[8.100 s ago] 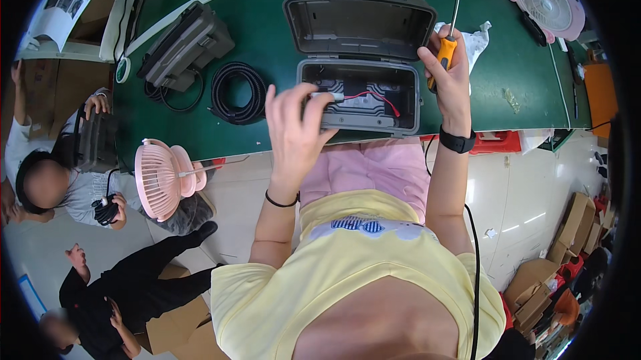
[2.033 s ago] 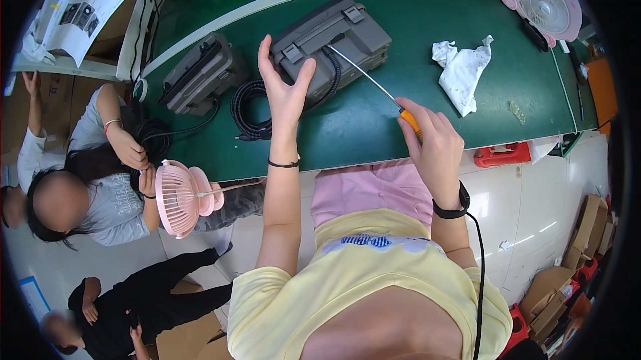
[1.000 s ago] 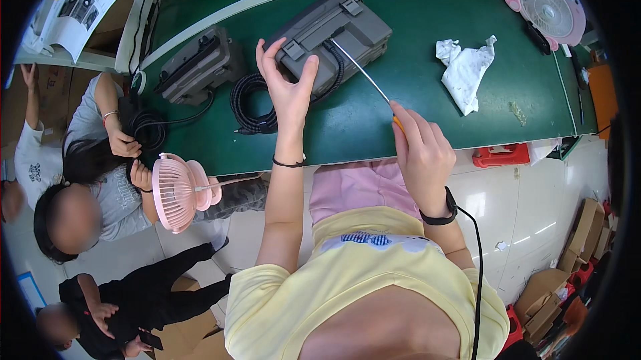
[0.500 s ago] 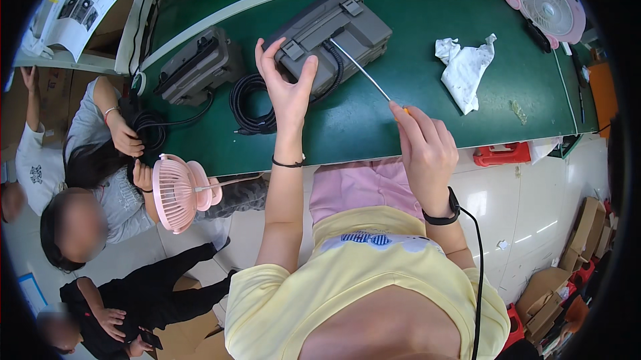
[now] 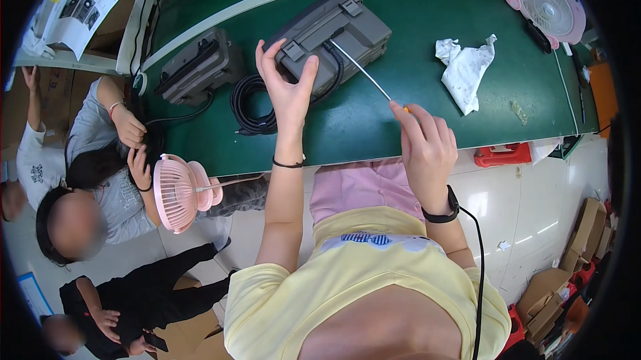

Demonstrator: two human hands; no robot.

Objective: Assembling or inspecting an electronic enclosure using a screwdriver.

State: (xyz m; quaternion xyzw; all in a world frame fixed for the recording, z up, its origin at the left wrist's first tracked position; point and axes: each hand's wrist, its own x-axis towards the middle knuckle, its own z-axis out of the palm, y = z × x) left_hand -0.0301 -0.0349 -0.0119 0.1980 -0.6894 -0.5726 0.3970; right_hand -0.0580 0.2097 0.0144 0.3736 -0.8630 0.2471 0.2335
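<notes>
A dark grey plastic case with latches lies on the green bench in front of me. My left hand grips its near left end, fingers curled over the top and thumb on the front side. Closed round a screwdriver, my right hand holds it by the handle, of which a bit of orange-yellow shows. The long thin shaft slants up and left to the case's front, by the base of a black corrugated hose. The hose's coil rests on the bench left of my left wrist.
A second grey case with a black cable stands farther left, where a co-worker's hands are at the bench edge. A pink fan juts out there. Right lie a stained white cloth and another pink fan.
My hands, the screwdriver and the case look nearly unmoved. At left, the co-worker's hands have shifted slightly and the head has moved a little.
</notes>
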